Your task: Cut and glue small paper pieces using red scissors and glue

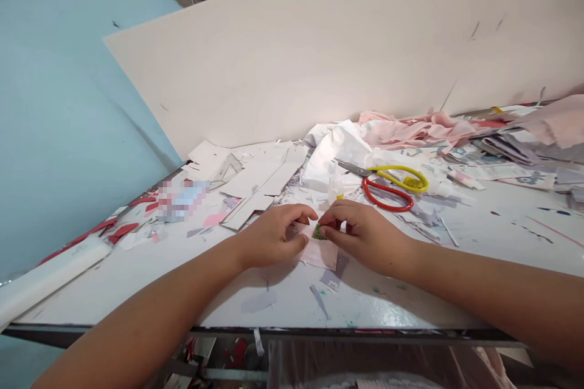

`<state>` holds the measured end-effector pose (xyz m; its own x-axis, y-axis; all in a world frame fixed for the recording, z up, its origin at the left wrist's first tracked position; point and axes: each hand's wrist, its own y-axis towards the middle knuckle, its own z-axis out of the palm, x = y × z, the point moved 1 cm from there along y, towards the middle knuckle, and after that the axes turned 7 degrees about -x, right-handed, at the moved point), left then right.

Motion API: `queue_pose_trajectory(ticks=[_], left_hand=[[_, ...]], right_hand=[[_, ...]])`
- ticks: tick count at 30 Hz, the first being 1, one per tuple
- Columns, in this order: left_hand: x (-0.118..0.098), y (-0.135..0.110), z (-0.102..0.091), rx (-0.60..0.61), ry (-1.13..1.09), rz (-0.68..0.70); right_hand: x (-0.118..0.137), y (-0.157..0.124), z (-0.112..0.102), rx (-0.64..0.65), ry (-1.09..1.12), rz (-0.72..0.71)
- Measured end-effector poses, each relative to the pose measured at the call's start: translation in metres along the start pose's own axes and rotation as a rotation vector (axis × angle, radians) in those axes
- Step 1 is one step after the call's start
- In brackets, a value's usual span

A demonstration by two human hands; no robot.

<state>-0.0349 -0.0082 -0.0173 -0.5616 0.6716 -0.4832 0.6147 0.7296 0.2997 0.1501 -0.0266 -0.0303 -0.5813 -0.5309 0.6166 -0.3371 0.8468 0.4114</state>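
Observation:
My right hand pinches a small green piece with dark marks between thumb and forefinger. The piece is over a pale pink sheet, whether fabric or paper I cannot tell. On the left edge of that sheet, my left hand is curved with thumb and forefinger apart, holding nothing. Behind the right hand lies a pair of scissors with one red and one yellow handle. A small white bottle stands just beyond the fingers, its lower part hidden.
Flat white card pieces lie behind my left hand. Crumpled white material and pink cloth are heaped along the pale board at the back. A white roll lies at the left. Scraps litter the table.

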Motion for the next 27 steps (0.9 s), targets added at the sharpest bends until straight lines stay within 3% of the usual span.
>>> queue_pose_trajectory(ticks=[8, 16, 27], left_hand=[[-0.0001, 0.0014, 0.0022, -0.044, -0.046, -0.051], [0.0001, 0.0002, 0.004, -0.101, -0.119, -0.21], [0.004, 0.0008, 0.0047, -0.135, -0.193, -0.272]], right_hand=[[0.0002, -0.0023, 0.0013, 0.013, -0.055, -0.08], [-0.0048, -0.005, 0.0083, -0.051, -0.132, -0.169], [-0.0052, -0.0085, 0.0071, 0.008, -0.251, -0.255]])
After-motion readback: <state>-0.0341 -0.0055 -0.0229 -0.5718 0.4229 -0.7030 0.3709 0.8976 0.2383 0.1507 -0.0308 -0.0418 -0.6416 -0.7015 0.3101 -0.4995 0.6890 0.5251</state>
